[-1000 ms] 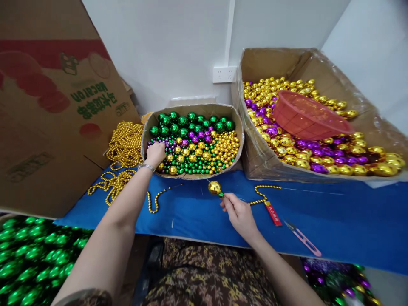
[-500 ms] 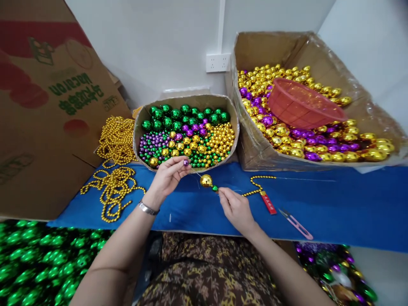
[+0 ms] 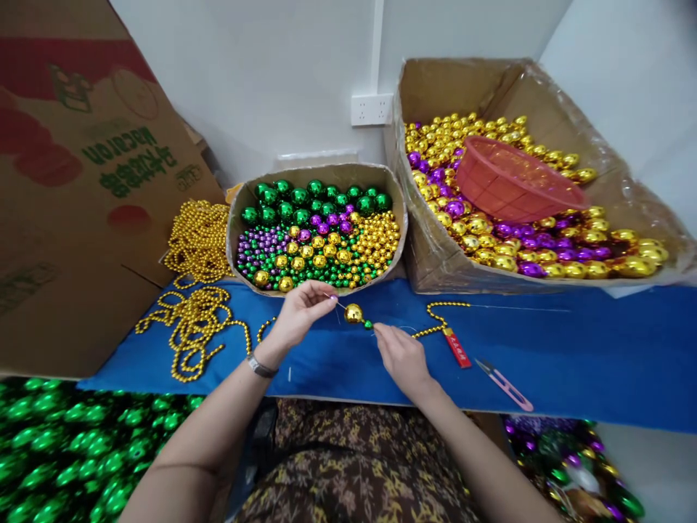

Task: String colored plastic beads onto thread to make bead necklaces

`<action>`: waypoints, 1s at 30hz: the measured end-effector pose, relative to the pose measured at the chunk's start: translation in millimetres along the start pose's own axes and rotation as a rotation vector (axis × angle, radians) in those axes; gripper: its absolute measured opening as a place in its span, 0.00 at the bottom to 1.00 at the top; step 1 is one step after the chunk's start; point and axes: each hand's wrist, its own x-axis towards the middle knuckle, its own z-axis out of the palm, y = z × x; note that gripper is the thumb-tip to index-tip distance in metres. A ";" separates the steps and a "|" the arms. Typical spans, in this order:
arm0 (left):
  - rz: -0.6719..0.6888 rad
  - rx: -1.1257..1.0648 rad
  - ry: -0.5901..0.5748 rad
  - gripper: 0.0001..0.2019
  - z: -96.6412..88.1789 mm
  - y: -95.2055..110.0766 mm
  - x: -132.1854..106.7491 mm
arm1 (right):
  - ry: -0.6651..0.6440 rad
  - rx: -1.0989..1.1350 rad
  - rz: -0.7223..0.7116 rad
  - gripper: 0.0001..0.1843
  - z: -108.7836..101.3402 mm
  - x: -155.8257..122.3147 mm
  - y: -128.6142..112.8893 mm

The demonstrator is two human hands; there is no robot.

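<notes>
My left hand (image 3: 303, 311) pinches a small purple bead (image 3: 333, 298) at its fingertips, in front of the cardboard bin. A thin thread runs from that bead toward a large shiny gold bead (image 3: 353, 313) and a small green bead (image 3: 368, 325). Close beside the green bead, my right hand (image 3: 401, 360) is closed on the thread, its thumb and finger pressed together. Beyond it lie a string of small gold beads (image 3: 435, 316) and a red tag (image 3: 457, 348). Whether the purple bead is on the thread is too small to tell.
A low cardboard bin (image 3: 404, 232) holds green, purple and gold beads. To its right stands a large carton (image 3: 430, 247) of bead strings with a red basket (image 3: 517, 181). Gold bead chains (image 3: 199, 327) lie left; pink-handled thread snips (image 3: 509, 385) lie right on the blue cloth (image 3: 610, 349).
My left hand has come down and right from the bin's edge with the purple bead, closer to the gold bead. My right hand has stayed nearly in place.
</notes>
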 end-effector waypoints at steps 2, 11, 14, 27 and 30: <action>-0.059 -0.010 -0.030 0.11 7.3 -19.0 -5.7 | -0.017 0.079 0.042 0.15 11.2 -8.9 8.2; 0.083 0.242 -0.015 0.08 20.9 -22.9 -15.4 | -0.071 0.028 0.056 0.18 2.8 -5.8 16.4; 0.146 0.224 -0.080 0.09 26.2 9.4 -15.9 | -0.042 0.193 0.028 0.18 3.4 15.8 -0.3; 0.126 1.255 0.320 0.23 -51.7 53.8 199.7 | -0.072 0.347 0.113 0.16 3.8 20.0 -6.6; -0.013 1.326 0.307 0.26 -52.8 49.3 223.7 | -0.087 0.374 0.142 0.15 5.2 21.4 -9.7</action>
